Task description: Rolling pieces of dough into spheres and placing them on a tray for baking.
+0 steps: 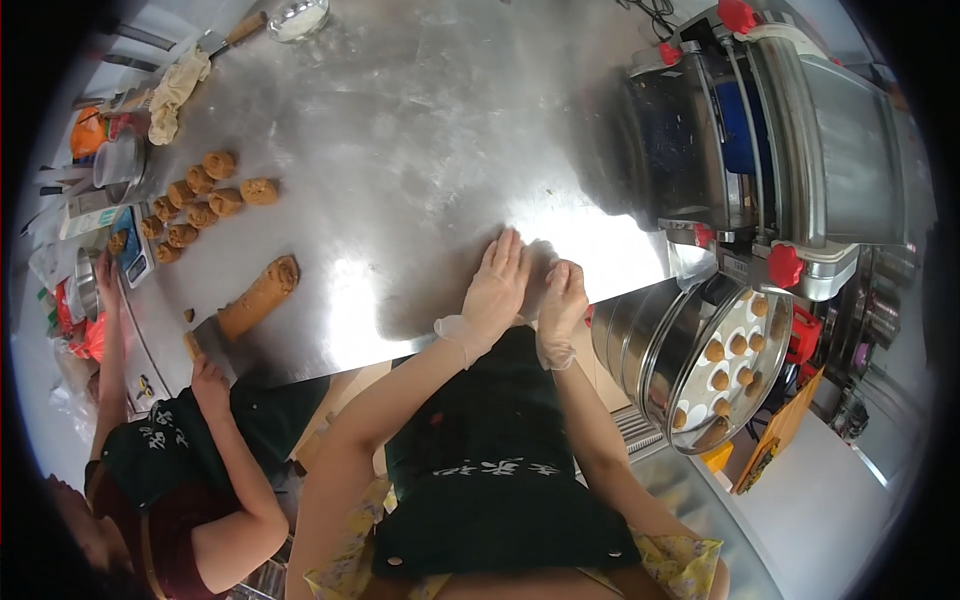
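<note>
My left hand [497, 287] rests on the steel table [420, 160] near its front edge, fingers stretched out and close together. Beside it my right hand [562, 308] is closed, its fingers curled in at the table edge. Whatever it may hold is hidden. Clear plastic shows round both my wrists, like the cuffs of thin gloves. A strip of bare steel separates my left hand from a brown dough log [258, 298] at the left. Several brown dough pieces [225, 202] sit in rows beyond that log.
At the left a co-worker's hand [210, 385] grips a scraper by the log; the other reaches to a scale [138, 255]. Stacked round steamer trays [650, 345] with dough balls stand right, below a metal machine [850, 130] with red knobs. A glass bowl [298, 18] sits far back.
</note>
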Demonstrator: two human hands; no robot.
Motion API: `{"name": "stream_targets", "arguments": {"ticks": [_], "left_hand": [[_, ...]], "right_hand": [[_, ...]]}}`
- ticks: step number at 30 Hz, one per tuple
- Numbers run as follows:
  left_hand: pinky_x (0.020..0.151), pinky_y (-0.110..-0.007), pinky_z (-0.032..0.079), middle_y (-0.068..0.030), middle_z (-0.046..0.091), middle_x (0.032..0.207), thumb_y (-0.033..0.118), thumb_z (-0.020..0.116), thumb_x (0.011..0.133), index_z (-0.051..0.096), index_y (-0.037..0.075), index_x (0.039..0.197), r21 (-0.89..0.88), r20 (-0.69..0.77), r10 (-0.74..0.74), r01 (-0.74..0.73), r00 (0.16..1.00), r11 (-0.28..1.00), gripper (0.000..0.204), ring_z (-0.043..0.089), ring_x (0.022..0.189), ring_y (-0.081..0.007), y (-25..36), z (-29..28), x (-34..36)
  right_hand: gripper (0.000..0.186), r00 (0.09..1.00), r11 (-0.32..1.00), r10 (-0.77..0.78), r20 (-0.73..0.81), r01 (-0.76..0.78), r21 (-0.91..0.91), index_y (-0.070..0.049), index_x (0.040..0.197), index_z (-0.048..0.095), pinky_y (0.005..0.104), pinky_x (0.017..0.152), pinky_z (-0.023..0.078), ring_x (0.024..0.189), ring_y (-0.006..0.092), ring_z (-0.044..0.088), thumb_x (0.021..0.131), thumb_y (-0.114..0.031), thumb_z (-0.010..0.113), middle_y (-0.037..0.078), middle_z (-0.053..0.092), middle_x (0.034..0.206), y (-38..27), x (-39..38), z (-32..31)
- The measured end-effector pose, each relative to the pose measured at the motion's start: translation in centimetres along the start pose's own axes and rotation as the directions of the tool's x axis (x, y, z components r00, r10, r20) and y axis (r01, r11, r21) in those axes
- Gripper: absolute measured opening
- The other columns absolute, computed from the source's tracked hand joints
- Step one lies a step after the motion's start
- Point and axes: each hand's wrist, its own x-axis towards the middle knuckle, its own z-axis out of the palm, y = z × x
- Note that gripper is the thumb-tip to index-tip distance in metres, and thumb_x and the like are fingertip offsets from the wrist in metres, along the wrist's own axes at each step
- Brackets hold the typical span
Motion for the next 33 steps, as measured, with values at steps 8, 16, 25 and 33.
{"name": "stream_targets", "arguments": {"ticks": [8,16,25,33], "left_hand": [[0.088,-0.030,0.053,-0.0121,0.069,0.104,0.010,0.070,0.088,0.065,0.002,0.108,-0.816,0.102,-0.627,0.425,0.772,0.391,0.022,0.067,0.095,-0.0202,0.3,1.9,-4.3],[0.118,-0.049,0.020,-0.0221,0.051,0.141,0.019,0.077,0.081,0.056,-0.002,0.129,-0.817,-0.045,-0.681,0.365,0.731,0.446,0.057,0.048,0.133,-0.0334,3.0,-6.1,-0.3],[0.120,-0.053,0.007,-0.0276,0.038,0.151,0.030,0.087,0.066,0.055,0.001,0.133,-0.856,-0.006,-0.579,0.295,0.815,0.424,0.080,0.036,0.142,-0.0397,1.5,-6.2,-0.3],[0.116,-0.050,0.029,-0.0225,0.060,0.132,0.022,0.082,0.076,0.058,0.001,0.129,-0.432,-0.288,-0.409,0.264,0.866,0.862,0.063,0.058,0.122,-0.0387,0.6,-11.4,1.5]], "right_hand": [[0.024,0.890,0.921,0.215,0.402,-0.322,0.219,0.000,0.110,0.065,0.0241,0.064,0.046,0.071,0.0092,0.056,0.102,-0.018,0.053,0.003,0.064,0.080,-3.0,-1.1,-0.7],[0.057,0.559,0.380,-0.117,0.821,-0.739,0.557,-0.002,0.144,0.043,0.0382,0.113,0.036,0.133,0.0245,0.047,0.105,-0.044,0.041,0.010,0.049,0.144,-8.8,-0.7,0.3],[0.076,0.556,0.379,-0.192,0.808,-0.718,0.584,-0.002,0.151,0.029,0.0390,0.119,0.028,0.144,0.0251,0.033,0.101,-0.059,0.035,0.014,0.036,0.153,-12.6,-2.0,-0.6],[0.066,0.113,0.530,-0.043,0.993,-0.840,0.118,0.000,0.144,0.037,0.0382,0.109,0.043,0.134,0.0246,0.047,0.103,-0.051,0.042,0.014,0.045,0.146,-13.2,3.5,-2.0]]}}
